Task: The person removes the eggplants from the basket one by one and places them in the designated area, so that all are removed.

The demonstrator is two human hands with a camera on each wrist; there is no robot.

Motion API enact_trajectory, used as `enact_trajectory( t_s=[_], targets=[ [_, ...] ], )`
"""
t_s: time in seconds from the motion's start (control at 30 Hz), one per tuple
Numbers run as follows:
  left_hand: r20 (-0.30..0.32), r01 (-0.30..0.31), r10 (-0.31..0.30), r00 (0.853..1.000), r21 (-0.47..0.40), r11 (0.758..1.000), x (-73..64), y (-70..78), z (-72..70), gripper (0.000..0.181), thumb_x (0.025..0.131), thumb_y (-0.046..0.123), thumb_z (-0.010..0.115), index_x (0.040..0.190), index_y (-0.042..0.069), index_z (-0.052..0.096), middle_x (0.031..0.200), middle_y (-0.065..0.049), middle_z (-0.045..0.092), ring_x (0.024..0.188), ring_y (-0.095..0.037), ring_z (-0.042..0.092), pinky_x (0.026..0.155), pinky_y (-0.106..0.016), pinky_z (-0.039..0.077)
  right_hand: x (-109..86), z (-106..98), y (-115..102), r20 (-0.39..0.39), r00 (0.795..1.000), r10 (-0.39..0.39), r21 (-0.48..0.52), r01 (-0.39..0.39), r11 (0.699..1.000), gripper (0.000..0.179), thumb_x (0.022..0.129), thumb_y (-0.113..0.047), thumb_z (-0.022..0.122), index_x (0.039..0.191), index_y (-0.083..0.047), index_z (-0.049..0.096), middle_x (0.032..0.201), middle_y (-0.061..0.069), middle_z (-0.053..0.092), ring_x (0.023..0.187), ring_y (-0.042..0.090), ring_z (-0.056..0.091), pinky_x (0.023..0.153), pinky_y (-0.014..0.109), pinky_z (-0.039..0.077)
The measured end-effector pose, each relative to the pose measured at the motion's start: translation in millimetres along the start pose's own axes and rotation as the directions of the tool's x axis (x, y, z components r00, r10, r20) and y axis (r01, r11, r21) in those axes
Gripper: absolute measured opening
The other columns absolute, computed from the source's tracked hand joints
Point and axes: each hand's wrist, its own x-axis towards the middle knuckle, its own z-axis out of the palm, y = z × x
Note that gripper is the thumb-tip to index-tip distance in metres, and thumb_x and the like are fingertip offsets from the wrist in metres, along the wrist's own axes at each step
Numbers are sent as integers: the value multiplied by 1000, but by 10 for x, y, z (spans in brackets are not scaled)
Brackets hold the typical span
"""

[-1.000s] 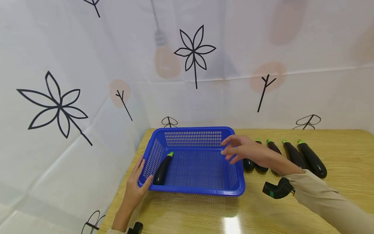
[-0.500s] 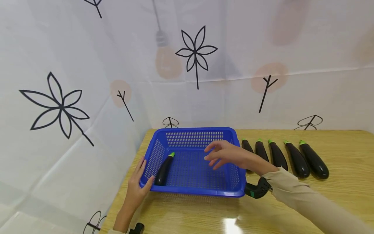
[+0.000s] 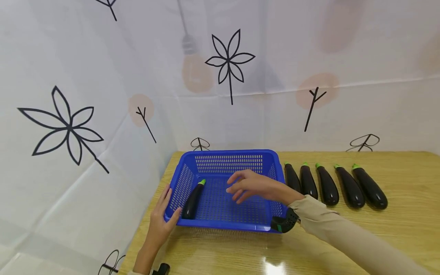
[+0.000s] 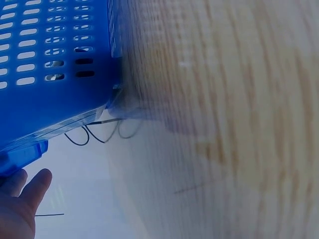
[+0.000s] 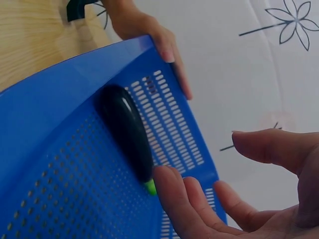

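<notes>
A blue plastic basket [image 3: 227, 227] stands on the table, with one dark eggplant [image 3: 192, 200] lying along its left side, green stem end to the back. My left hand [image 3: 159, 219] rests at the basket's front left corner, fingers along the outer side and thumb near the front rim. Above the inside of the basket hovers my right hand [image 3: 256, 186], holding nothing. In the right wrist view its thumb and fingers [image 5: 172, 199] are spread apart, and the fingertips overlap the eggplant's green end.
Several more eggplants [image 3: 350, 187] lie in a row on the wooden table [image 3: 220, 252], right of the basket, stems to the back. A printed white cloth [image 3: 275, 126] hangs behind and at the left. A black camera [image 3: 287, 221] is on my right wrist.
My right hand has moved left, from the basket's right rim to over its middle, and stays empty. The row of eggplants shows more fully. My left hand keeps its place.
</notes>
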Motion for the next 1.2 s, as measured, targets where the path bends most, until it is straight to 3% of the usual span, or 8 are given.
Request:
enact_trajectory(
  t_s=[0.3,0.43,0.53,0.57,0.83,1.0,1.2],
  targets=[
    [7,19,-19,1000,11,1000,-15,1,-28,67,85,10,67,145,4,38,152,-6,29,133,-33,35,96,-11,29,285,196,9,4,999,52,43,-52,998,38,84,-11,68,115,5,52,97,20,62,78,28,65,80,49,51],
    [21,36,-37,999,17,999,-12,16,-37,67,85,11,67,145,4,37,153,-5,28,133,-33,35,96,-31,39,404,255,31,9,997,70,59,-71,996,35,84,-9,68,112,5,53,95,21,62,82,37,65,79,49,52],
    [27,42,-42,999,14,999,-5,27,-45,68,86,12,67,145,4,36,153,-4,27,133,-33,35,93,-47,40,498,292,53,21,997,79,71,-80,994,36,84,-9,68,113,7,52,99,26,61,88,42,64,76,46,53],
    [28,41,-41,999,13,999,-3,31,-48,68,85,12,67,145,3,36,153,-5,27,133,-33,35,92,-48,40,533,304,63,25,996,82,76,-84,994,36,84,-8,67,113,7,52,101,28,60,88,42,64,76,45,54],
    [20,12,-12,1000,14,1000,13,38,-48,67,85,10,67,144,0,38,152,-9,30,133,-35,35,98,-13,29,808,413,162,58,992,110,131,-117,984,23,84,-6,64,103,5,57,103,33,58,74,30,65,78,47,53],
    [-3,-28,28,1000,4,1000,21,32,-38,69,80,4,70,142,-3,39,149,-15,33,131,-39,37,101,-10,24,971,485,227,81,986,145,161,-156,975,26,84,-6,61,104,11,62,99,31,61,70,27,65,76,44,54],
    [1,-22,23,1000,-5,1000,19,26,-28,71,79,4,71,142,-2,39,149,-16,33,131,-40,36,101,-9,22,1125,566,287,92,974,207,191,-221,956,32,88,-8,57,112,13,61,101,35,61,81,37,67,76,45,54]
  ],
)
